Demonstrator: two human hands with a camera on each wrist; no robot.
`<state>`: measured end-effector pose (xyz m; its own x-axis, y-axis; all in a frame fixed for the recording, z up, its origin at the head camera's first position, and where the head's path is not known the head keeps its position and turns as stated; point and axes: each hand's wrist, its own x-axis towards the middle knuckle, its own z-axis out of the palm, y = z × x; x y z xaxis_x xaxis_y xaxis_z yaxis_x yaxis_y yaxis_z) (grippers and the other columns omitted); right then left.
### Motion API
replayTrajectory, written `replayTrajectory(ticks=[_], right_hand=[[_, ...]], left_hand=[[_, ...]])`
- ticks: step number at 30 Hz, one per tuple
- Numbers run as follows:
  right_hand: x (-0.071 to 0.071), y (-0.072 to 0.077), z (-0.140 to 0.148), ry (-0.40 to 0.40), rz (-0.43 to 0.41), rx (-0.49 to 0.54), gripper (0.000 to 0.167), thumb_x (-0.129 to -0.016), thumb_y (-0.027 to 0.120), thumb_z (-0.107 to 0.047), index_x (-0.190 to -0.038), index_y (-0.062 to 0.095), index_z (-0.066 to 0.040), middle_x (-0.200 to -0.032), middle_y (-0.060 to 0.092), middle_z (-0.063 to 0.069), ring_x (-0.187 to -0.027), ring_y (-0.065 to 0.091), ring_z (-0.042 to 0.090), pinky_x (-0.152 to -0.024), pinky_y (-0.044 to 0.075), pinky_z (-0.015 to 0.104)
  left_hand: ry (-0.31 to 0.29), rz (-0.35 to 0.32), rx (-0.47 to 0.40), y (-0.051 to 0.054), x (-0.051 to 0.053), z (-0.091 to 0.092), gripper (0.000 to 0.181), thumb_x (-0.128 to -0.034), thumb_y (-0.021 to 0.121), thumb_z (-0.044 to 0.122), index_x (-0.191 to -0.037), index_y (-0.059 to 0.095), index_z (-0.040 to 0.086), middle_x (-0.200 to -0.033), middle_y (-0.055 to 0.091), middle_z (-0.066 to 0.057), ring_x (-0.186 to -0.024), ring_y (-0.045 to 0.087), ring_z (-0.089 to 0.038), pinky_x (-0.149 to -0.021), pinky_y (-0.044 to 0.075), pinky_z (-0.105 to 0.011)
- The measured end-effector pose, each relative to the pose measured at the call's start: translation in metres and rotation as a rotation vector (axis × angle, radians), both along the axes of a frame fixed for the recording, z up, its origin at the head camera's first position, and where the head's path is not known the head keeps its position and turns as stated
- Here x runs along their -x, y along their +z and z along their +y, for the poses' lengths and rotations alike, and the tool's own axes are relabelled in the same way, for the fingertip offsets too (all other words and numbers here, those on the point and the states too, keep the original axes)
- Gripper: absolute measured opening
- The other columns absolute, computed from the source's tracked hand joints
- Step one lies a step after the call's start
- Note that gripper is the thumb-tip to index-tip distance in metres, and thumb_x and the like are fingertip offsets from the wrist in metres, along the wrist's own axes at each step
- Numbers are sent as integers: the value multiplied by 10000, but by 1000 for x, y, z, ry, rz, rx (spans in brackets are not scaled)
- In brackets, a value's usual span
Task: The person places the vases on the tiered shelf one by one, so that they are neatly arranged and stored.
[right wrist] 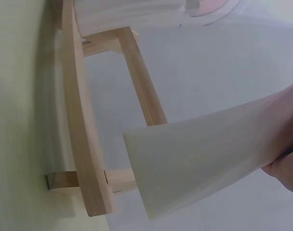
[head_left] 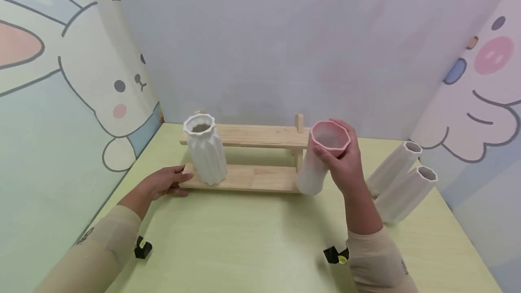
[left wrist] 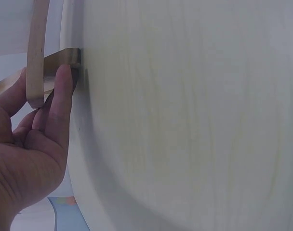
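Note:
At the left end of a two-tier wooden shelf point(head_left: 252, 178), my left hand point(head_left: 166, 181) grips the lower board, thumb above and fingers beneath; the left wrist view shows the hand point(left wrist: 33, 139) around the wood point(left wrist: 35, 53). A white fluted vase point(head_left: 208, 157) stands upright on that board, near the hand. My right hand point(head_left: 343, 162) holds a pink-rimmed vase point(head_left: 315, 171) by its upper part, slightly tilted, at the shelf's right end. In the right wrist view the pale base of this vase point(right wrist: 194, 154) is off the lower board point(right wrist: 79, 110); fingers point(right wrist: 286, 168) are partly cut off.
Two tall white vases point(head_left: 392, 168) point(head_left: 404, 196) stand on the table point(head_left: 244, 238) to the right of my right forearm. Behind the shelf rises a plain pale wall point(head_left: 268, 49), with cartoon-printed panels point(head_left: 93, 85) at both sides.

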<state>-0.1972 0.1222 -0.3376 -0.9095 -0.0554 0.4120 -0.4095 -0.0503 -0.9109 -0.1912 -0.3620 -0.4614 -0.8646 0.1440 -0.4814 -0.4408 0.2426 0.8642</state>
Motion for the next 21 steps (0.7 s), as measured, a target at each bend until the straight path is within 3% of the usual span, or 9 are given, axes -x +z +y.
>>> replayTrajectory(ticks=[6,14,21], right_hand=[[6,-4,-11,69,0,-46,709,-823,743,-1,-1426,400,-145,-1258,541,62,-1079,553,226,-833,559,211],[17,-6,-22,122,-29,-156,744,-829,783,-92,-1442,372,-179,-1279,532,78,-1099,553,225,-833,559,215],[27,-7,-32,168,-32,-181,734,-836,782,-131,-1439,365,-174,-1294,531,87,-1113,550,228,-844,556,223]], left_hand=[[-2,-7,-9,1,1,1,868,-980,617,336,-1581,46,79,-1469,381,-289,-1020,676,-202,-897,587,-377],[0,-12,-8,1,1,0,851,-986,609,319,-1581,51,78,-1434,421,-271,-1004,680,-202,-890,589,-376],[-9,-17,-6,4,0,1,861,-989,604,319,-1580,28,75,-1522,290,-305,-1049,663,-200,-902,584,-378]])
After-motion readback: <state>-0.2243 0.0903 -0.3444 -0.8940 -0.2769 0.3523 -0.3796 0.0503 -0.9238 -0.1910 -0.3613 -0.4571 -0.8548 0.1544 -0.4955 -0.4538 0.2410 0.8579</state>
